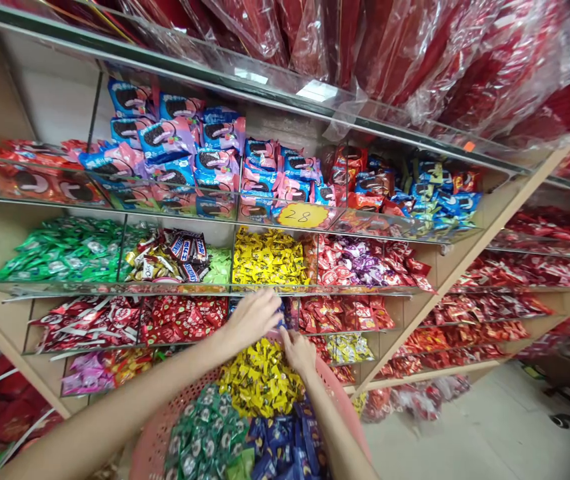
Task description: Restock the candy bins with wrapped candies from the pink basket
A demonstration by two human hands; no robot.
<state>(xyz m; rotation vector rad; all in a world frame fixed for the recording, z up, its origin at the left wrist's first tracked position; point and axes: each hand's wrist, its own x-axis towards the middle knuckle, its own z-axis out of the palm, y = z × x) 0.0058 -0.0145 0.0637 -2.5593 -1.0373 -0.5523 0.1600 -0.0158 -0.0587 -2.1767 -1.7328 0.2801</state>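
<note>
My left hand reaches across to the shelf's middle, its fingers curled together by a compartment of blue and purple wrapped sweets. Whatever lies in those fingers is hidden. Just below and to the right, my right hand is closed at the far rim of a pink plastic basket. I cannot make out what its fingertips hold. Inside the basket lie yellow-wrapped candies, green-wrapped candies and dark blue packets.
Glass-fronted shelves hold green sweets, Snickers bars, yellow sweets and red packets. Blue-and-pink cookie packs sit higher, above a yellow price tag. Plastic-wrapped red goods overhang the top. Pale floor shows at right.
</note>
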